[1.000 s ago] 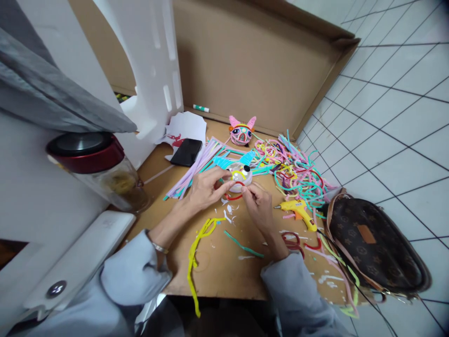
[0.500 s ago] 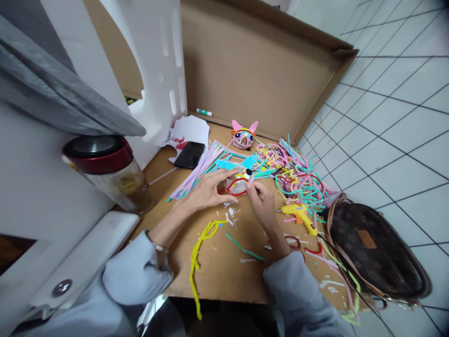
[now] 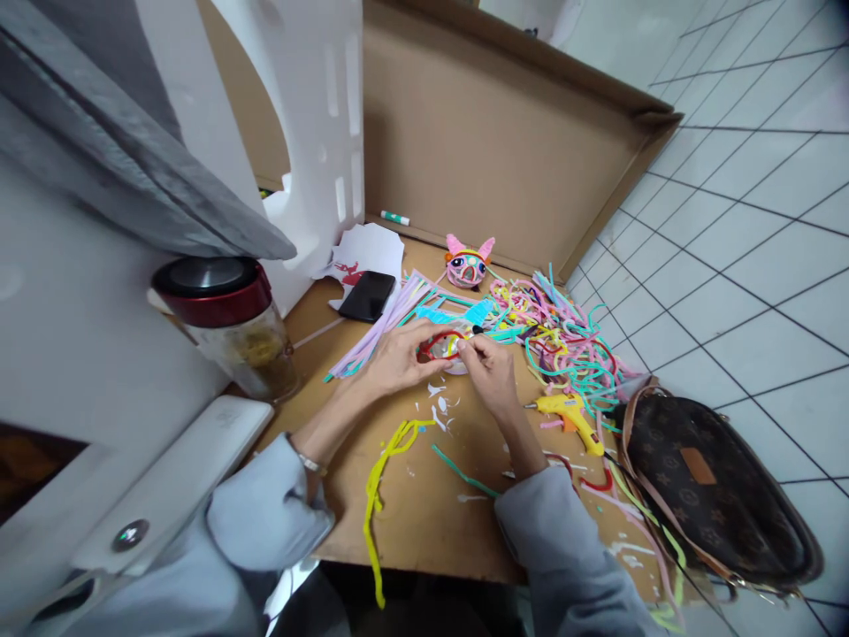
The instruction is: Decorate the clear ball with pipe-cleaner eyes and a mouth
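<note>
Between my hands, above the middle of the table, is a clear rounded craft piece (image 3: 454, 364) with a black spot at its upper right. A red pipe cleaner (image 3: 442, 335) curves over its front in a loop, with a bit of yellow inside. My left hand (image 3: 403, 357) grips the piece from the left, fingers over the top and thumb below. On the other side, the thumb and fingers of my right hand (image 3: 489, 367) pinch the right end of the red loop. My fingertips partly cover the piece. Just behind it lie light-blue pipe-cleaner shapes (image 3: 478, 311).
Behind stands a finished pink-eared figure (image 3: 466, 268). Loose pipe cleaners (image 3: 574, 349) heap at right, near a yellow glue gun (image 3: 569, 418) and a brown bag (image 3: 716, 482). Left are a phone (image 3: 367, 295) and a glass bottle (image 3: 256, 354). Yellow pipe cleaners (image 3: 375, 495) lie in front.
The craft piece has turned and tipped between my hands, so the red loop sits higher and the black spot shows less. My right fingers have moved onto the loop's upper right.
</note>
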A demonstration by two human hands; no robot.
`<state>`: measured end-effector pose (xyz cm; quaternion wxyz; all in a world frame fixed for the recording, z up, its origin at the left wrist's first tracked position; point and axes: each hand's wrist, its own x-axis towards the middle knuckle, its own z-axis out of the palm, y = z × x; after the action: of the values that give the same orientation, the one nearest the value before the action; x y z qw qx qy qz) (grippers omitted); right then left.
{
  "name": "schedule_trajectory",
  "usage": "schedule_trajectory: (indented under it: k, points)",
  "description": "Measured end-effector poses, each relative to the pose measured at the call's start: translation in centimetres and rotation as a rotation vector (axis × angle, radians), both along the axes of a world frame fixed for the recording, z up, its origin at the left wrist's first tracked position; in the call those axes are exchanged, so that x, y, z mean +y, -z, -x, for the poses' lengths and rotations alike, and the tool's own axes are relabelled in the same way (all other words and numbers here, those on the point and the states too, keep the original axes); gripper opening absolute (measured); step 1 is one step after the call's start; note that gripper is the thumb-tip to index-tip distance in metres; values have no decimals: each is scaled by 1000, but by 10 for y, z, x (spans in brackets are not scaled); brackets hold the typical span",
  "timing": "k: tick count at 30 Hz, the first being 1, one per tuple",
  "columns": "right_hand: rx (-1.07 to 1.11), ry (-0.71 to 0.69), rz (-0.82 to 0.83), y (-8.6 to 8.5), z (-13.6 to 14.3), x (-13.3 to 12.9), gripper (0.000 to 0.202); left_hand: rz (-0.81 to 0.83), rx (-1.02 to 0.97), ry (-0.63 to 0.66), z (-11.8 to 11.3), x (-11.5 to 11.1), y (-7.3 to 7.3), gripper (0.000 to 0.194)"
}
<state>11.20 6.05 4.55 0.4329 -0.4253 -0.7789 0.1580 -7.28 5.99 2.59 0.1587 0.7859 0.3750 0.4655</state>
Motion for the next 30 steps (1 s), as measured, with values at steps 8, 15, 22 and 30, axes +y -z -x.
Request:
schedule_trajectory:
  k: [8, 15, 22, 30]
  points:
    - [-197, 177, -227, 7, 1, 12, 29, -81, -85, -150, 0, 12, 16, 37]
    - [-371, 128, -257, 23, 1, 16, 48, -39, -71, -249, -7, 15, 35, 39]
    - [-322, 133, -282, 28, -13, -1, 45, -12, 29, -193, -18, 4, 33, 38]
    - [-275, 99, -280, 26, -21, -11, 32, -33, 47, -143, -21, 1, 35, 42]
